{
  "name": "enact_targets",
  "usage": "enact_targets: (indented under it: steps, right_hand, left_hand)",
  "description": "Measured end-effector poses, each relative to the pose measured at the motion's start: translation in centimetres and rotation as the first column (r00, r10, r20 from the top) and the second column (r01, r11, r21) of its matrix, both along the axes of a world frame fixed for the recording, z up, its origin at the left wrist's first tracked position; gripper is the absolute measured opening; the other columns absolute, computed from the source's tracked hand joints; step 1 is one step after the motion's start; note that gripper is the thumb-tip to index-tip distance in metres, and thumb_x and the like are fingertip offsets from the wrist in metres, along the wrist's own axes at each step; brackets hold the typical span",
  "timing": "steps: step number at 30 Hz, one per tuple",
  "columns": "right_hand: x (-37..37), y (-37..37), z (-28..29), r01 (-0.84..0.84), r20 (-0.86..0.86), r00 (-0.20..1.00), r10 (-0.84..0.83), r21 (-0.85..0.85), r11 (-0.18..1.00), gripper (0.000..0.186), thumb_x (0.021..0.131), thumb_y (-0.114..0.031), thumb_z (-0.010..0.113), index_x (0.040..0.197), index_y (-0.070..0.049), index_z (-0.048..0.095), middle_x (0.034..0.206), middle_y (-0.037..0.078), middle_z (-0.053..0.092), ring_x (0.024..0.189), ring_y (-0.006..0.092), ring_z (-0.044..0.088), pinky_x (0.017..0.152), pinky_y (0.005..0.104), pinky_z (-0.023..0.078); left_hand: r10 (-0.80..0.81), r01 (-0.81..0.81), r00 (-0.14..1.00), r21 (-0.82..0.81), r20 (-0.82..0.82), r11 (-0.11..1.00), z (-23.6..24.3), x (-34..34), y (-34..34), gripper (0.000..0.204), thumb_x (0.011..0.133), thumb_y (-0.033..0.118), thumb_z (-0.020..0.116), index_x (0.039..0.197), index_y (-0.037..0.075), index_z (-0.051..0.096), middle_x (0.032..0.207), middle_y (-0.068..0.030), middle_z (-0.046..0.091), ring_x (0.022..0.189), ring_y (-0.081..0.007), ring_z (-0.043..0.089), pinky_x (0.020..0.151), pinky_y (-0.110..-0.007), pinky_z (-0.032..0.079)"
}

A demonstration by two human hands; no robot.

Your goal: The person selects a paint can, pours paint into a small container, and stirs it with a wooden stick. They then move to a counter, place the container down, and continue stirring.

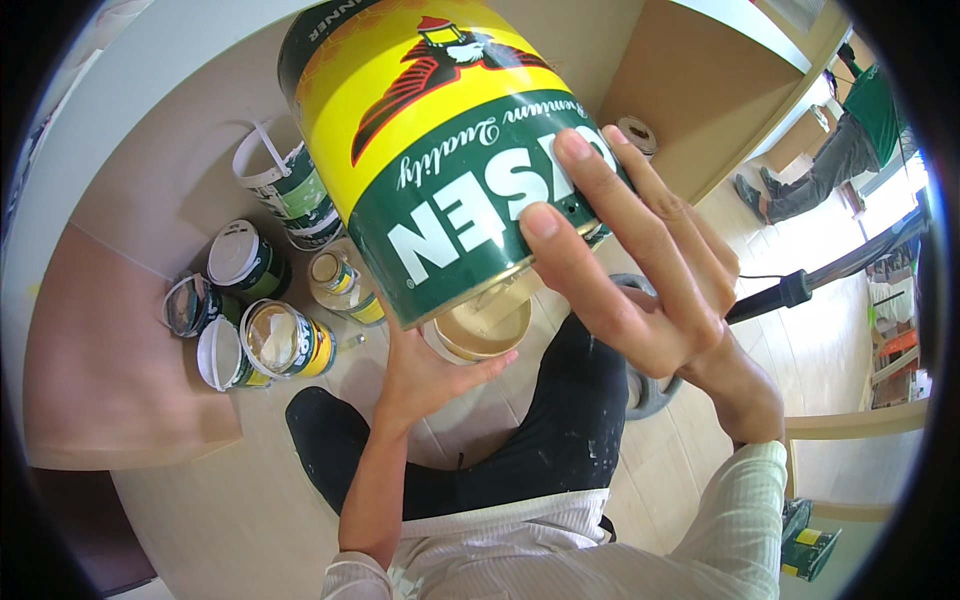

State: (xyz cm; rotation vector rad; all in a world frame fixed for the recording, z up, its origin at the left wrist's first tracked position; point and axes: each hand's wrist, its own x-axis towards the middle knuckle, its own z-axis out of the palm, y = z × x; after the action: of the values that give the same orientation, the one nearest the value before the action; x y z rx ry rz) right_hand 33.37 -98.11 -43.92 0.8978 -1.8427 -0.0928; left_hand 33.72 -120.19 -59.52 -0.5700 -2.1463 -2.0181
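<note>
A large metal can [430, 130] with a green and yellow label hangs tilted, printed side upside down, in front of me. My right hand [650, 270] is closed on its lower right side, fingers spread along the label. Just below the can's low end is a round tub [480, 340] of beige, creamy stuff. What looks like a thin clear stream runs between can and tub. My left hand [430, 375] curls round the tub's near left side, with its thumb along the rim. The can hides part of the tub and the left fingers.
Several paint buckets stand at left: a white-lidded one [235, 255], a tall one with a handle [295, 185], a smeared one [280, 340]. Small tins [345, 285] are beside them. A grey ring [655, 395] and a black pole [790, 290] are at right. Another person [835, 150] stands farther off.
</note>
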Motion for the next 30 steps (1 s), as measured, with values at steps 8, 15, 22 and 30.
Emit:
enact_targets:
  steps: [8,15,22,30]
  right_hand:
    - [0.1,-0.5,-0.6,-0.020,-0.001,1.000,0.020,-0.011,1.000,0.049,0.087,-0.022,0.089,0.133,-0.017,0.071,0.127,0.023,0.075,0.110,0.0412,0.077,0.085,0.0432,0.069]
    - [0.2,-1.1,-0.8,0.017,0.040,0.999,-0.015,-0.041,0.999,0.050,0.083,-0.016,0.088,0.131,-0.022,0.073,0.128,0.017,0.076,0.103,0.0384,0.079,0.077,0.0377,0.068]
    - [-0.2,-1.6,-0.5,0.076,0.412,0.910,-0.044,-0.060,0.995,0.073,0.070,-0.010,0.094,0.138,-0.014,0.070,0.143,0.016,0.068,0.111,0.0371,0.077,0.085,0.0420,0.067]
    - [-3.4,-1.8,-2.3,0.110,0.741,0.671,0.035,-0.147,0.983,0.071,0.075,-0.018,0.089,0.142,-0.010,0.064,0.128,0.017,0.073,0.099,0.0356,0.076,0.087,0.0446,0.062]
  left_hand:
    - [-0.053,0.051,0.997,0.044,0.056,0.998,-0.5,0.3,-0.5,0.118,0.066,0.011,0.102,0.157,0.004,0.028,0.152,-0.0153,0.047,0.143,-0.0278,0.049,0.122,-0.044,0.041]
    - [-0.055,0.052,0.998,0.074,0.040,0.996,-1.2,0.9,-0.6,0.145,0.063,0.016,0.105,0.164,0.002,0.001,0.156,-0.0194,0.036,0.141,-0.0308,0.051,0.119,-0.043,0.043]
    - [-0.042,0.040,0.995,0.022,0.088,0.999,-2.2,2.2,-1.1,0.156,0.061,0.014,0.105,0.168,0.003,-0.008,0.163,-0.0222,0.032,0.148,-0.0342,0.047,0.122,-0.046,0.042]
    - [-0.056,0.051,0.982,0.032,0.180,0.998,-3.9,5.3,-2.4,0.153,0.062,0.013,0.104,0.170,0.007,-0.005,0.151,-0.0272,0.055,0.139,-0.0356,0.059,0.119,-0.046,0.044]
